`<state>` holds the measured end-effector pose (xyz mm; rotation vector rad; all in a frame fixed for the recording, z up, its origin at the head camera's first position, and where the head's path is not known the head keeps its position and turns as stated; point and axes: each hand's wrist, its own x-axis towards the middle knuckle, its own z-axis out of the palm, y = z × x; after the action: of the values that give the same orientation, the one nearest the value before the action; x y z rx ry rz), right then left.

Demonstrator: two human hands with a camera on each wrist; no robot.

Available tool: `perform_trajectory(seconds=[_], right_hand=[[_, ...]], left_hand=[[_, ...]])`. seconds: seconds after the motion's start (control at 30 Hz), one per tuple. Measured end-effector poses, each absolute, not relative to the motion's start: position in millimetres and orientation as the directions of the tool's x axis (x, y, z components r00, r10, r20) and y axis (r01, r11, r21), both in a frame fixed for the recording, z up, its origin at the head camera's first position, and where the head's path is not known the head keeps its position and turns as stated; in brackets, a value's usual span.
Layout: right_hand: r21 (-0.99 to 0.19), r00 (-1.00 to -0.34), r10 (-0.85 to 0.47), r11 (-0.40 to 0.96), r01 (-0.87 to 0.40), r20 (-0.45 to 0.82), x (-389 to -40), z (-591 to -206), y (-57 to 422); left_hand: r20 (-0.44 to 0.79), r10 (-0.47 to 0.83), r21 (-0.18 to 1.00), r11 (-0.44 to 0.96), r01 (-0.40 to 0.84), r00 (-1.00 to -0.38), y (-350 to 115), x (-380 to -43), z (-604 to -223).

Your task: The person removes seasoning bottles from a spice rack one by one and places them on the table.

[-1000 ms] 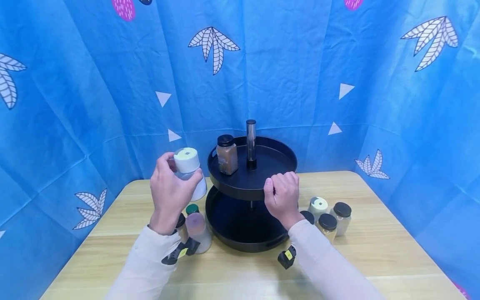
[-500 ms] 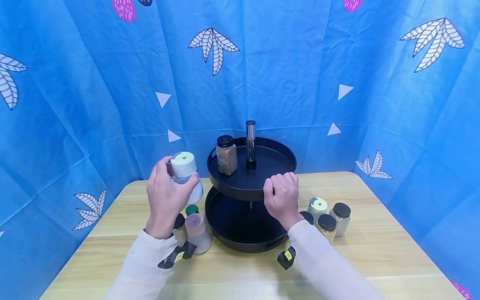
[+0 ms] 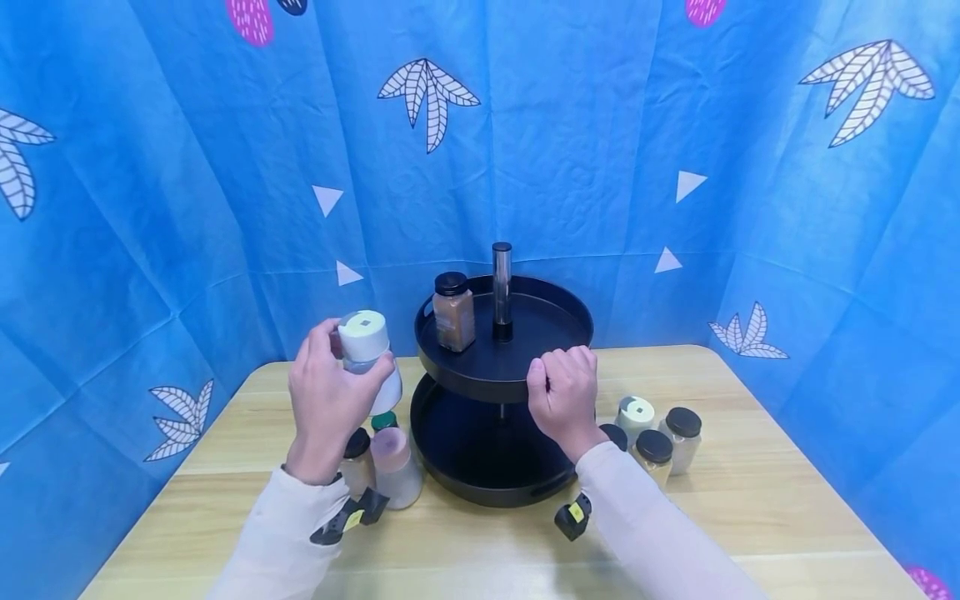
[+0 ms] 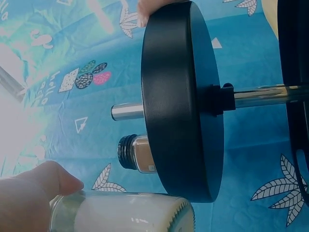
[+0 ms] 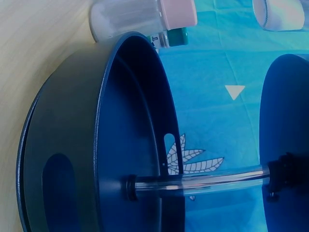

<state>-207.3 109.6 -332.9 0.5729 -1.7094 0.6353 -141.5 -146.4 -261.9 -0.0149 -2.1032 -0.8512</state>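
Note:
My left hand [image 3: 326,396] holds a white-capped jar [image 3: 365,333] of white contents in the air, left of a black two-tier tray stand, thumb on one side and fingers on the other. The left wrist view shows the same jar [image 4: 123,215] beside the upper tray [image 4: 169,96], apart from it. My right hand [image 3: 566,396] grips the front right rim of the upper tray [image 3: 476,387], its fingers curled over the edge. On that tray's left side stands a black-capped jar [image 3: 455,321] of brown contents. Below is the lower tray [image 3: 487,493], with no jar visible in it.
Left of the stand are a pink-capped jar [image 3: 399,475], a green-capped jar [image 3: 385,419] and a black-capped jar [image 3: 358,467]. At right stand a white-capped jar [image 3: 636,412] and several black-capped jars [image 3: 681,437], one partly behind my right wrist. Blue curtain [image 3: 570,150] surrounds the wooden table [image 3: 480,554].
My left hand has drawn the white-capped jar slightly left and lower in the head view, away from the upper tray. The right hand keeps its place on the rim.

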Motion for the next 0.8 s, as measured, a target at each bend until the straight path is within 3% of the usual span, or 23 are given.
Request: perform_trajectory(seconds=[0.8], right_hand=[[-0.108,-0.210,-0.047,0.735,-0.669,0.976,-208,-333,110]], left_hand=[[0.646,-0.277,0.565,0.800,0.203,-0.711,-161,-132,-270]])
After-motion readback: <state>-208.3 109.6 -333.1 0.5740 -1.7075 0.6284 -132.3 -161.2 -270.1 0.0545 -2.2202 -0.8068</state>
